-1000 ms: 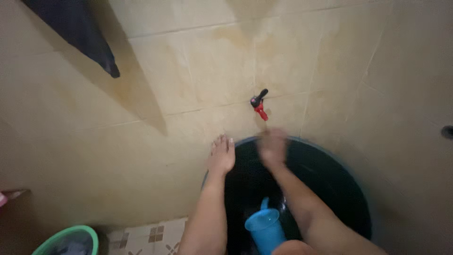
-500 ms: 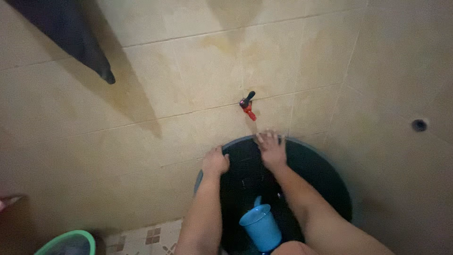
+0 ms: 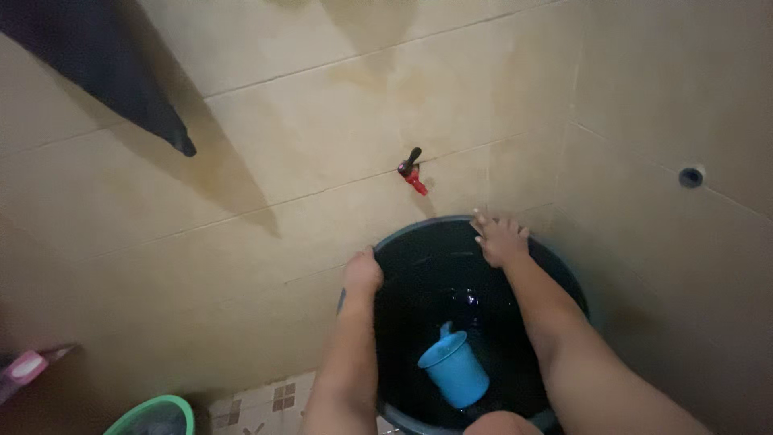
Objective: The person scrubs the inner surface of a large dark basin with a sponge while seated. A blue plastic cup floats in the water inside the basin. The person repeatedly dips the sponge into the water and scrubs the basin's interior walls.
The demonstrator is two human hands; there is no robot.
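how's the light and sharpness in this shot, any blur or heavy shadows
Head view: dim, warm light overall; the dark bucket interior is nearly black, with only small glints on the water. The hanging dark cloth casts a broad soft shadow across the tiled wall. Left hand and right hand on the rim look soft but not smeared; the blue dipper reads clearly. Corners darken.

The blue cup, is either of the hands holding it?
No, the blue cup floats alone inside the dark tub, while both hands grip the rim.
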